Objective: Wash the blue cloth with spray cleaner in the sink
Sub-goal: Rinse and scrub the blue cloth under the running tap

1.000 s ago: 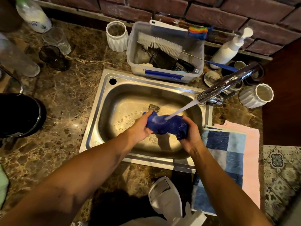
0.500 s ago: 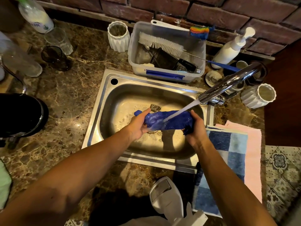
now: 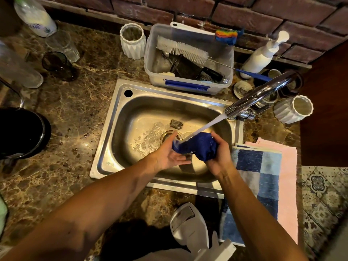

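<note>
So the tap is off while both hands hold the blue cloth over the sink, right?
Not quite: the head view shows the tap running, its stream hitting the blue cloth. The rest stands: left hand and right hand hold it over the sink.

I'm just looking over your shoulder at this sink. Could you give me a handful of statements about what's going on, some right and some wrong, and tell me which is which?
1. Water from the tap is running onto the blue cloth. True.
2. The right hand grips the bunched cloth. True.
3. The blue cloth lies flat on the counter. False: it is held over the sink.
4. The white pump bottle stands inside the sink. False: it stands behind the sink by the brick wall.
5. A white bottle brush rests across the clear plastic tub. True.
6. The left hand holds a glass. False: it is at the cloth's end, fingers fairly straight.
</note>
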